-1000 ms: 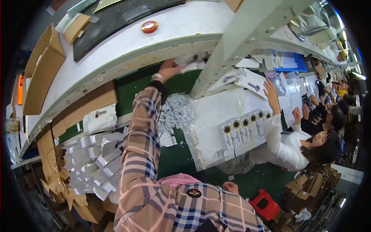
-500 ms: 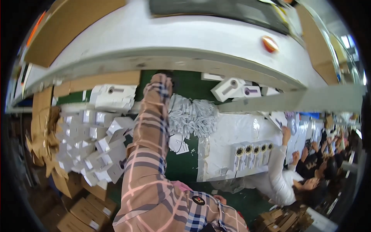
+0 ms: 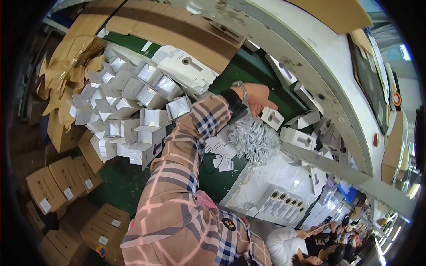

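My left hand (image 3: 257, 98), with a metal-band watch (image 3: 242, 88) at the wrist, reaches out in a plaid sleeve over the middle of the bench. Its fingers are closed on a small white box (image 3: 272, 118) with a dark picture on its face. Just below lies a heap of light grey cords (image 3: 255, 139). Printed white cartons (image 3: 298, 138) lie to the right of the box. A stack of flat white cartons (image 3: 186, 66) is left of the hand. I cannot make out my right hand.
Open white boxes (image 3: 151, 95) crowd the left of the green bench. Brown cartons (image 3: 49, 190) stand lower left. A metal shelf edge (image 3: 293, 44) arches above. On a plastic-covered surface stands a row of boxes (image 3: 282, 201). Co-workers (image 3: 286, 246) sit at lower right.
The view has swung, so the bench appears tilted. My left hand has come out from under the shelf edge, beside the cord heap, with the small white box in it.
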The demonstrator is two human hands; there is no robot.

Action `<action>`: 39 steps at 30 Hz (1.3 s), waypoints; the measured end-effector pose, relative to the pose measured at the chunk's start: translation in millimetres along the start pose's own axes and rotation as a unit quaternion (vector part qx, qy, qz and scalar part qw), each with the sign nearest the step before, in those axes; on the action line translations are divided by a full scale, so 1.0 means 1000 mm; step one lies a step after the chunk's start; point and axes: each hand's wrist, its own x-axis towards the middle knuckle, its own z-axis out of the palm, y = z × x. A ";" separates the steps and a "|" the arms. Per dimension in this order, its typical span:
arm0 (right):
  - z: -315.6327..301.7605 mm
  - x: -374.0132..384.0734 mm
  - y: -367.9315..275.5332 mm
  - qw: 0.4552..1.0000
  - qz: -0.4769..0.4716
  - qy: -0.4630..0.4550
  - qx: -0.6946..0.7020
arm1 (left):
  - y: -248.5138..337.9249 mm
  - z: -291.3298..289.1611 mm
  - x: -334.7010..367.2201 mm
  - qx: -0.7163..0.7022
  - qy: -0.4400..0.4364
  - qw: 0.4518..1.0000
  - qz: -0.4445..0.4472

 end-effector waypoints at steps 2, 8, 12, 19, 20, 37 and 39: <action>-0.001 0.002 -0.005 1.000 0.012 0.001 -0.008 | -0.015 -0.020 0.019 0.009 -0.084 0.996 0.008; -0.020 0.015 0.059 0.996 -0.045 -0.052 -0.058 | -0.017 -0.083 0.129 0.185 0.512 0.832 0.105; 0.001 -0.006 0.010 0.995 0.041 0.024 -0.086 | -0.028 -0.143 0.166 0.202 0.523 0.820 0.116; 0.010 0.003 0.021 0.994 -0.017 0.068 -0.081 | -0.099 -0.192 0.114 0.263 0.531 0.792 0.149; 0.010 -0.001 0.030 0.994 -0.023 0.066 -0.084 | -0.102 -0.191 0.107 0.272 0.534 0.787 0.145; 0.047 0.000 -0.195 0.978 -0.197 -0.046 -0.056 | 0.011 0.074 -0.064 0.119 0.619 0.732 0.257; 0.043 0.003 -0.225 0.971 -0.225 -0.079 -0.029 | -0.001 0.095 -0.098 -0.061 0.550 0.755 0.351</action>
